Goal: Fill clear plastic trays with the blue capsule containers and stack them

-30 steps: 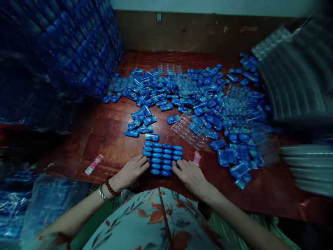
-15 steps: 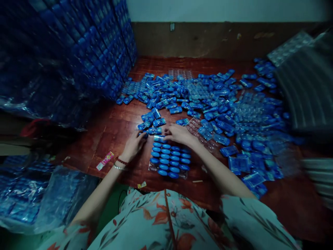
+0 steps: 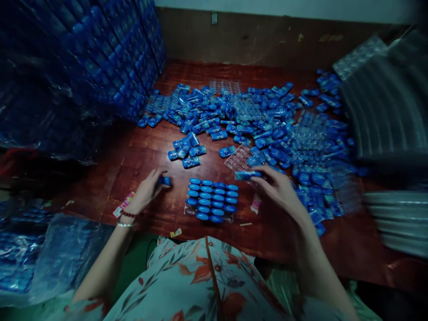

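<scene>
My left hand (image 3: 147, 191), with a bracelet on its wrist, closes its fingers on a small blue container (image 3: 166, 181), left of the tray. In my right hand (image 3: 276, 186) a second blue container (image 3: 243, 175) with a paler label is pinched between thumb and fingers, lying sideways at the tray's far right. Between the hands, several blue containers stand on end in tight rows (image 3: 211, 197), their oval ends up. Beneath them the edge of a clear plastic tray (image 3: 190, 209) shows. A few loose blue containers (image 3: 191, 162) lie just beyond.
A large heap of blue containers (image 3: 214, 111) spreads across the wooden table (image 3: 133, 147), mixed with clear moulded trays (image 3: 237, 157). Stacked wrapped packs (image 3: 110, 58) rise at the left. Piled clear trays (image 3: 394, 98) stand at the right. A pink wrapper (image 3: 123, 204) lies near the left forearm.
My hands have moved apart from above the rows. The right went rightward with a container from the far edge; the left drew back leftward with another. The view shifted slightly.
</scene>
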Demonstrator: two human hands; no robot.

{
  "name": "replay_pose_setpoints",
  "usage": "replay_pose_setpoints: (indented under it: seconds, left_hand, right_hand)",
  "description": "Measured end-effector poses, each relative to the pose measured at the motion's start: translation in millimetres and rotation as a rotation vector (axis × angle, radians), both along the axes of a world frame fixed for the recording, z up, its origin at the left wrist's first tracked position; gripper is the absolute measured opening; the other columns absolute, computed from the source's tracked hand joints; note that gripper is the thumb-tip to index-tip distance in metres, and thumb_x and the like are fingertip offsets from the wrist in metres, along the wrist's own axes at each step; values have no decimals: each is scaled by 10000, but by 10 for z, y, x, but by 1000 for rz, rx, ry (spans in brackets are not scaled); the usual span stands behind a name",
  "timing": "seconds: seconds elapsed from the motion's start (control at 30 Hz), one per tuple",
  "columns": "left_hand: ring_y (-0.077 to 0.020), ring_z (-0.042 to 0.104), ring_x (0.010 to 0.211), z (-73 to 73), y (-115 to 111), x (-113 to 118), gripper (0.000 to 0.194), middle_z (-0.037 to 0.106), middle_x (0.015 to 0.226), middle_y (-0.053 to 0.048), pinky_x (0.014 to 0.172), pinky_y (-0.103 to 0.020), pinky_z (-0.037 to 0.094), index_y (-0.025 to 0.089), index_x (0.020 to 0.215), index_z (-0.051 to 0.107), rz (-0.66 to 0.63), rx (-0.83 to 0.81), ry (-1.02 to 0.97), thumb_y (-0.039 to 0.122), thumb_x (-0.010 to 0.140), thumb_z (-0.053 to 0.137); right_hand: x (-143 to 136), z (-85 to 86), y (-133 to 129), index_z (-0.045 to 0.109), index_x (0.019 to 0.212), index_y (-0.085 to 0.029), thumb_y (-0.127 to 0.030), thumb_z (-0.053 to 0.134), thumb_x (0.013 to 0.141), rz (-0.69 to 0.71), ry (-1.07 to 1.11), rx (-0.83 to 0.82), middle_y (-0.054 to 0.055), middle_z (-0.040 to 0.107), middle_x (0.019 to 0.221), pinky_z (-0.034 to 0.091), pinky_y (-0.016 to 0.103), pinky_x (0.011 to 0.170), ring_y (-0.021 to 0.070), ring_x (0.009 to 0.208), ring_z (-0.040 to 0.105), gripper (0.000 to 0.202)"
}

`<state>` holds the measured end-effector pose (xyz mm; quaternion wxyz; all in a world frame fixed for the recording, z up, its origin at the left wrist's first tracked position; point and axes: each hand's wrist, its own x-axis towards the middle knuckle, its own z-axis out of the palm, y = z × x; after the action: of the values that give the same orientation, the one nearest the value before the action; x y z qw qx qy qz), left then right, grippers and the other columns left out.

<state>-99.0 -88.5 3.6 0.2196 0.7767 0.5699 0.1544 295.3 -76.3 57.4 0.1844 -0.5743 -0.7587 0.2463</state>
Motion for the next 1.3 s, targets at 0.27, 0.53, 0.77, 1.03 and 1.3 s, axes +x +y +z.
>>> replay_pose_setpoints:
  seconds: [0.27,0.53,0.77,1.03,1.3]
  left_hand:
    - [-155,589,758,96,-864,503,139,613,827,-20,668,-277,515,194,919,598,294,145,-402,292,821,612]
    - [-136,601,869,-139,-885,714,267,612,972,-70,746,-247,516,190,1116,560,-43,276,-288,103,900,429]
    - [-129,533,749,-158,-798,689,349,565,873,-69,637,-224,483,162,1215,504,-248,231,-111,91,909,354]
    - [-182,540,778,-339,-900,594,323,561,984,-85,650,-310,492,267,1192,583,-82,433,35,233,906,438]
    - [-199,547,929,-85,-7,493,337,520,1070,-100,765,-372,514,233,1261,483,341,393,-221,252,934,405]
  right_hand:
    - [-74,-365,-1226,598,1043,-257,-232,556,852,-108,213,130,37,668,922,560,332,747,193,820,652,198]
    - [-287,-553,-1188,538,1205,-154,-26,353,862,266,-197,347,100,617,932,513,300,723,173,851,584,411]
    - [-524,-219,-987,592,1015,-140,-36,473,812,525,-494,257,72,581,854,448,301,665,186,762,533,257]
    - [-541,-301,-878,597,1057,-133,-65,476,844,534,-474,441,72,629,845,436,298,602,179,718,552,254]
    - [-604,-187,-498,570,1195,-281,-212,496,896,201,-222,510,53,660,924,502,308,727,188,813,614,316]
